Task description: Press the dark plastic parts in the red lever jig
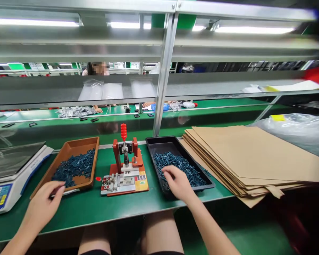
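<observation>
A small red hand press (125,166) with a red-knobbed lever stands on the green bench between two trays. My left hand (44,203) rests at the near edge of the brown tray (91,141), which holds several small dark blue parts (74,168); its fingers are curled, and I cannot see anything in them. My right hand (177,182) reaches into the black tray (159,141), fingers bent down onto its heap of dark blue parts (180,164).
A weighing scale (7,173) sits at the left edge. A stack of brown cardboard sheets (252,159) lies right of the black tray, with clear plastic bags (300,131) behind. A metal shelf frame (163,71) rises behind the press. Another person's hands (98,109) work across the conveyor.
</observation>
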The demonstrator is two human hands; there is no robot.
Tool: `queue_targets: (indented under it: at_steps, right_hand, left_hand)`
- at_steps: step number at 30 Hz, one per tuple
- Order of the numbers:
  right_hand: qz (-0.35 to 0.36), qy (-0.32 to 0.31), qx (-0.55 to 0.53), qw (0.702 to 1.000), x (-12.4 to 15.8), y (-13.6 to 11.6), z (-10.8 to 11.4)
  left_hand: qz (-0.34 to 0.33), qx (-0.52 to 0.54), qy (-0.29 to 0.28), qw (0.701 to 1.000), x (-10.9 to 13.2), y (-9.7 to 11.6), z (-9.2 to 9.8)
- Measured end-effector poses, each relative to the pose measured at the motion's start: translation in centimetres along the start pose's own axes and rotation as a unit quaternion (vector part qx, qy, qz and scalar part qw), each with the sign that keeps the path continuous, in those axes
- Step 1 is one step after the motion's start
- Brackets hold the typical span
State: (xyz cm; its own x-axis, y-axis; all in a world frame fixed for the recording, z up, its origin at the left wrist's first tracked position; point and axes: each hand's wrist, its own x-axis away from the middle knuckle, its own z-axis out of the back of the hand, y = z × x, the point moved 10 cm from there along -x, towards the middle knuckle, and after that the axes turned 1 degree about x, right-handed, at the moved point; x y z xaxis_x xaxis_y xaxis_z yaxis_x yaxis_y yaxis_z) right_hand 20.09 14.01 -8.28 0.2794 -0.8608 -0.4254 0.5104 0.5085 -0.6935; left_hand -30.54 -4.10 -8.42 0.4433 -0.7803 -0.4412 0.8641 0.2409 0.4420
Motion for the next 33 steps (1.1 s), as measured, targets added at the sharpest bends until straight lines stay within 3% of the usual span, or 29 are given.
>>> queue_targets:
  at_steps: [2,4,7,9,14,25,33]
  right_hand:
    - [-0.035,-0.005,0.072,0.997,-4.0,2.7,-0.2]
    - [-0.041,-0.071,0.154,0.985,-7.1,4.6,-2.1]
    - [-0.031,-0.197,0.255,0.946,-9.1,6.5,-5.9]
    - [-0.026,-0.235,0.286,0.929,-9.4,7.1,-7.3]
    - [-0.024,-0.233,0.320,0.918,-9.4,7.9,-7.6]
    - [-0.068,-0.226,0.315,0.919,-10.6,8.8,-7.4]
    - [-0.091,-0.090,0.212,0.969,-10.4,9.6,-2.9]
  left_hand:
    - [-0.002,-0.013,-0.059,0.998,-4.6,2.0,-3.5]
    - [0.003,-0.054,-0.139,0.989,-7.6,2.7,-7.9]
    - [0.021,-0.130,-0.215,0.968,-9.3,1.4,-13.0]
    - [0.035,-0.153,-0.221,0.962,-9.4,0.2,-14.5]
    - [0.033,-0.154,-0.196,0.968,-8.8,-1.0,-14.8]
    - [0.027,-0.167,-0.208,0.963,-8.3,-0.8,-15.2]
    - [0.075,-0.106,-0.169,0.977,-8.4,-1.2,-14.0]
